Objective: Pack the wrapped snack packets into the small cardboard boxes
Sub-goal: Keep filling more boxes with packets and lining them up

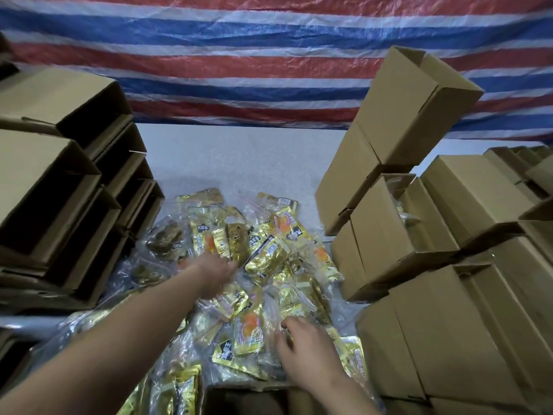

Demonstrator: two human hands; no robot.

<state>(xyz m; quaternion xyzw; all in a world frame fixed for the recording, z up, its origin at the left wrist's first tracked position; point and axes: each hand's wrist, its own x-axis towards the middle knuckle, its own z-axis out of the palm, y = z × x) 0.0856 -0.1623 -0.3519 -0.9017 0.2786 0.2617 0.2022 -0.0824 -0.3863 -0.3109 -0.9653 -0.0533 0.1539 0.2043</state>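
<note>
A heap of gold-foil snack packets in clear plastic wrap covers the middle of the table. My left hand reaches far into the heap, fingers spread over the packets, with nothing clearly gripped. My right hand rests lower right on the packets, fingers bent and touching the clear wrap. A small open cardboard box sits at the bottom edge right below my hands, mostly cut off. On the right another open box has packets inside.
Empty open boxes lie stacked on their sides at the left. Closed and open boxes are piled high at the right, one tilted on top. A red, white and blue striped tarp hangs behind the white table.
</note>
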